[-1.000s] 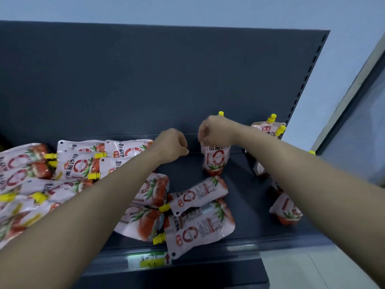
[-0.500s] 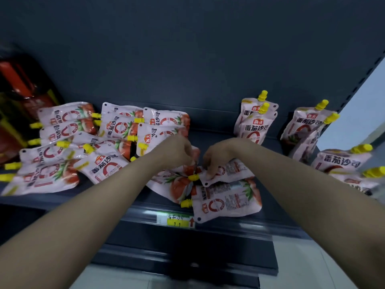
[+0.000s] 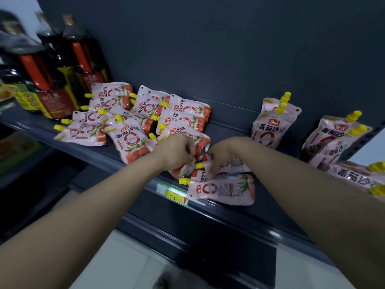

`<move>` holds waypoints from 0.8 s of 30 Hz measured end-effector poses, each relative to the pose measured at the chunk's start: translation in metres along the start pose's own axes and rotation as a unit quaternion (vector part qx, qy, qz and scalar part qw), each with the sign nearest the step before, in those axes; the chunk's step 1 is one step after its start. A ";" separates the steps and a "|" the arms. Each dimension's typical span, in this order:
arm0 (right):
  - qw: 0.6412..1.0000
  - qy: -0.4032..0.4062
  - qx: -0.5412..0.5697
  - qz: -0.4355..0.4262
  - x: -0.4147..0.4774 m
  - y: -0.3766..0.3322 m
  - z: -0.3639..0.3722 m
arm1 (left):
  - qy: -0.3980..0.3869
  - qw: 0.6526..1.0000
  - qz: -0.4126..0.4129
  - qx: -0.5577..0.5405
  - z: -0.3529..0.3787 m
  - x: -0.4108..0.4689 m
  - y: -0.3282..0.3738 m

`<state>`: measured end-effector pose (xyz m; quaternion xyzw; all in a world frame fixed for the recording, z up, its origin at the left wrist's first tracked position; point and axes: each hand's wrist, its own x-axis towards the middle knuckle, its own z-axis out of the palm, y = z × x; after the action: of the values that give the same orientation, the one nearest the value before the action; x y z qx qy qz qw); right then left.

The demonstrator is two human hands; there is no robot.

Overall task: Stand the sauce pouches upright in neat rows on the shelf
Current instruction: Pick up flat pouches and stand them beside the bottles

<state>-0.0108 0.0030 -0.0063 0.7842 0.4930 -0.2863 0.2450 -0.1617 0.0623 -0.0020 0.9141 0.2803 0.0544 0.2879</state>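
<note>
Pink-and-white sauce pouches with yellow caps cover the dark shelf (image 3: 235,212). A pile of several pouches (image 3: 133,115) lies flat on the left. Two pairs of standing pouches (image 3: 270,126) lean at the back right, the second pair (image 3: 333,140) further right. My left hand (image 3: 179,151) is curled round a lying pouch (image 3: 184,170) in the middle front. Just beside it, my right hand (image 3: 220,155) pinches the top of another lying pouch (image 3: 236,163) near its cap. One more flat pouch (image 3: 225,188) lies at the front edge below my hands.
Dark sauce bottles (image 3: 62,80) with red labels stand at the shelf's left end. A green-yellow price tag (image 3: 173,193) sits on the front rail. More pouches (image 3: 358,176) lie at the far right. A bare strip of shelf shows between pile and standing pouches.
Both hands came down from the upright pouch at the back wall to the flat pouches at the front. The view swung left and the bottles came into sight.
</note>
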 end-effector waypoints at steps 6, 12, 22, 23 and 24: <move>0.996 0.084 0.013 -0.029 -0.003 0.005 0.011 | -0.023 0.998 -0.017 0.052 0.020 -0.016 0.010; 0.993 0.083 0.054 -0.066 -0.007 0.007 0.017 | -0.062 0.993 -0.047 0.090 0.034 -0.030 0.009; 0.986 0.139 0.019 -0.085 -0.008 -0.002 0.026 | -0.072 0.979 -0.050 0.184 0.054 -0.047 0.004; 0.987 0.135 0.017 -0.085 -0.008 -0.003 0.025 | -0.076 0.978 -0.049 0.190 0.054 -0.047 0.005; 0.988 0.131 0.015 -0.085 -0.008 -0.003 0.024 | -0.078 0.977 -0.047 0.193 0.053 -0.048 0.006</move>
<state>-0.0216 -0.0167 -0.0187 0.7740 0.5809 -0.2084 0.1412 -0.1854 0.0058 -0.0401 0.9397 0.3047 -0.0858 0.1293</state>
